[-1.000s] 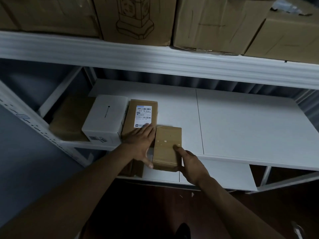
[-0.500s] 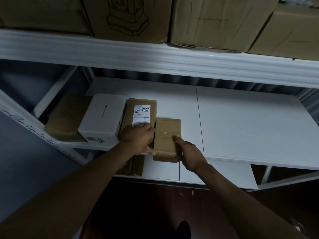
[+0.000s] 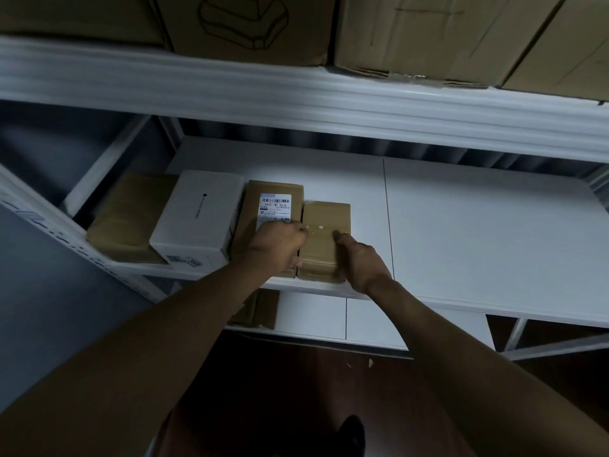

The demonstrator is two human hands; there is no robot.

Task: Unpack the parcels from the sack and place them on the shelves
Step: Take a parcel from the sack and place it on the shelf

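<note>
Right now the small brown parcel (image 3: 324,240) sits on the middle shelf (image 3: 478,232), near the front edge, flush against the labelled brown parcel (image 3: 272,209) on its left. Row runs left to right: kraft-wrapped parcel (image 3: 127,216), white box (image 3: 201,216), labelled one, then this one. Packing them side by side leaves the bare right half of the shelf for more.

My left hand (image 3: 276,247) rests curled on the labelled parcel, knuckles at the seam with the small one; it grips nothing that I can see, probably just steadying the neighbour. My right hand (image 3: 361,262) lies on the small parcel's right front corner, fingers loose, forefinger on the top face, to nudge it square.

Judgement: placement nearly done. Sack not in view. Big cartons (image 3: 428,31) fill the shelf above, and another brown parcel (image 3: 263,308) sits on the lower shelf.
</note>
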